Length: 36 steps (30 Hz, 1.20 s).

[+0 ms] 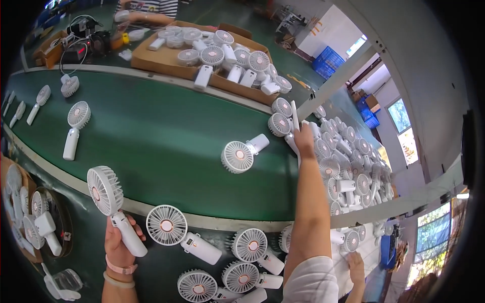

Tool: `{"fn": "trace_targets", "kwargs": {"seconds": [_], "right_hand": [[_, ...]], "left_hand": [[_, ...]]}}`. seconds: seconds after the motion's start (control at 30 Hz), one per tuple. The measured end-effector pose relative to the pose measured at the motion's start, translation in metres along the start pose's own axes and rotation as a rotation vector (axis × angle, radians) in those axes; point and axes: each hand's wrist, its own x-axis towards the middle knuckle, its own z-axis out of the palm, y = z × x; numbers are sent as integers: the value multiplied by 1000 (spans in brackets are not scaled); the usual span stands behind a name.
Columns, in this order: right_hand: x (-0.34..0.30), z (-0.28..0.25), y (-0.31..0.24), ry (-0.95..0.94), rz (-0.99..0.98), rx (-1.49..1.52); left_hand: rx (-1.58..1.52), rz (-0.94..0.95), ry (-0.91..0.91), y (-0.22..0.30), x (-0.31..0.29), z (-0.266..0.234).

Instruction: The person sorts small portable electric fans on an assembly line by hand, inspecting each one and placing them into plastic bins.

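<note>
My left hand (121, 237) is closed round the handle of a white handheld fan (104, 191), held upright and tilted above the near edge of the belt. Beside it another fan (166, 225) lies with its handle to the right. My right arm reaches far across the belt. At its end my right hand (304, 141) is closed next to a thin white upright piece (294, 115); what its fingers hold is hidden. Two fan heads (279, 124) are just left of that hand. A single fan (238, 156) lies mid-belt.
Several fans lie along the green belt's (166, 126) left part. A cardboard tray (151, 59) of fans stands beyond. At right, behind a white post (348, 76), fans are heaped. More fans (197, 286) lie at the near edge. Another person's hand (356, 265) is at lower right.
</note>
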Motion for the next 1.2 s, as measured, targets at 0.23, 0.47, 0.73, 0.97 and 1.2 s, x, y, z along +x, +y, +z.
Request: {"fn": "trace_targets", "kwargs": {"seconds": [0.23,0.47,0.73,0.97,1.2], "right_hand": [[10,24,23,-87,-59,-186],[-17,14,6,-469,388,687],[-24,32,-5,187,-54,-232],[-24,-16,-44,-674,-99,-219],[-54,-4,-52,-677,-261,-535]], "left_hand": [[-29,30,31,-3,-3,-8],[11,18,20,-3,-2,-6],[33,-42,40,-5,-3,4],[77,-76,57,-2,-2,13],[48,-69,19,2,-2,13]]}}
